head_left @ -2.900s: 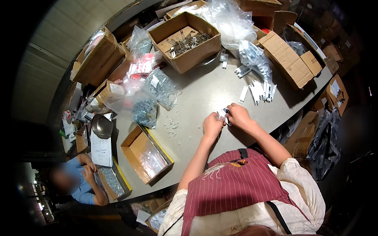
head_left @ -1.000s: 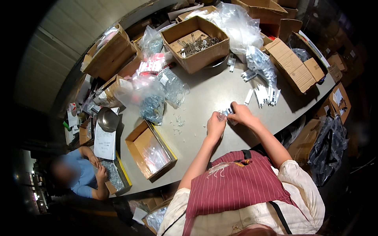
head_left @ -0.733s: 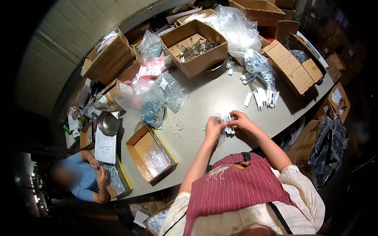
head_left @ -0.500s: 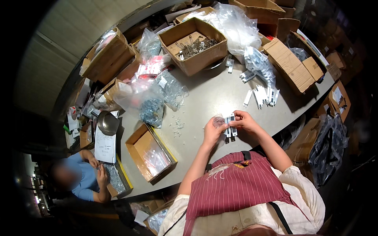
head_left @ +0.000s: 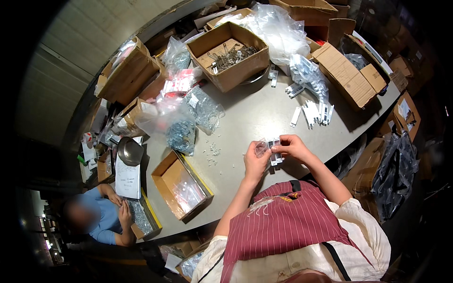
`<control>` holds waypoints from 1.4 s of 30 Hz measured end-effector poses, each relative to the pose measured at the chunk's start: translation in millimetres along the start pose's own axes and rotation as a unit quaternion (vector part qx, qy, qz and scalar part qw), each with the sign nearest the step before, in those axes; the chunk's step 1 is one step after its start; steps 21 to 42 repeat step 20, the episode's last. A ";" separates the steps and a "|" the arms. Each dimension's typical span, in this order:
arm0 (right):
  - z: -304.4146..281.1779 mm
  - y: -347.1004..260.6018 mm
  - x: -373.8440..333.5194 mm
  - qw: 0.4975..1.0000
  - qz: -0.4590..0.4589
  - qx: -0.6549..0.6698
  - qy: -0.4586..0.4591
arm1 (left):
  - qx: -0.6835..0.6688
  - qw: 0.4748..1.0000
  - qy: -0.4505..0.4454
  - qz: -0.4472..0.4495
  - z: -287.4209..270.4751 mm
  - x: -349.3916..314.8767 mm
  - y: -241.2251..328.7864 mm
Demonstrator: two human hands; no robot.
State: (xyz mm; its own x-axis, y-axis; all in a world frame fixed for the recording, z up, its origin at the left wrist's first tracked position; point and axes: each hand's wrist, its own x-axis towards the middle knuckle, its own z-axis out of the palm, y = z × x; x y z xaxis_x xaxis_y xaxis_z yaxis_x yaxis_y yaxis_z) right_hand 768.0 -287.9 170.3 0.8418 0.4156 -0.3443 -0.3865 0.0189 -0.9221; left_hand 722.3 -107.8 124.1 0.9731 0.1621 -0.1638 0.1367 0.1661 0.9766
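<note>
Over the near part of the table, my left hand (head_left: 255,162) and my right hand (head_left: 295,146) meet around a small bundle of narrow white-and-grey strip-shaped pieces (head_left: 275,158). Both hands are closed on it, thumbs against its face, with the pieces side by side. A clear plastic bag (head_left: 261,149) is also in my left hand, partly hidden by its fingers. Farther off lie several similar white strips (head_left: 311,113), beside a clear bag (head_left: 309,78) of such pieces. Left of my left hand, small pale screw-like pieces (head_left: 213,150) are scattered on the table (head_left: 245,118).
A cardboard box (head_left: 224,82) of metal parts stands at the far side. Bags of small hardware (head_left: 180,137) lie to the left. An open box with plastic packets (head_left: 165,172) sits near the left edge, close to a co-worker's hands (head_left: 123,207). Another carton (head_left: 347,78) stands right.
The strips sit closer together in my hands, and their lower ends look more even. My right fingers have shifted slightly on them. The whole view has tilted a little.
</note>
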 end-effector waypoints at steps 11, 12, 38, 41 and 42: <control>-20.8 -24.1 -1.1 0.992 -0.122 -0.017 0.041 | -0.111 0.983 -0.105 -0.103 -18.4 -4.4 47.6; -15.4 -42.4 -7.0 0.991 -0.127 0.002 0.050 | -0.103 0.981 -0.117 -0.119 -20.9 -6.1 53.3; -4.9 -56.6 -6.9 0.986 -0.164 0.002 -0.021 | -0.209 0.956 -0.185 -0.090 -14.5 5.2 77.1; -4.9 -56.6 -6.9 0.986 -0.164 0.002 -0.021 | -0.209 0.956 -0.185 -0.090 -14.5 5.2 77.1; -4.9 -56.6 -6.9 0.986 -0.164 0.002 -0.021 | -0.209 0.956 -0.185 -0.090 -14.5 5.2 77.1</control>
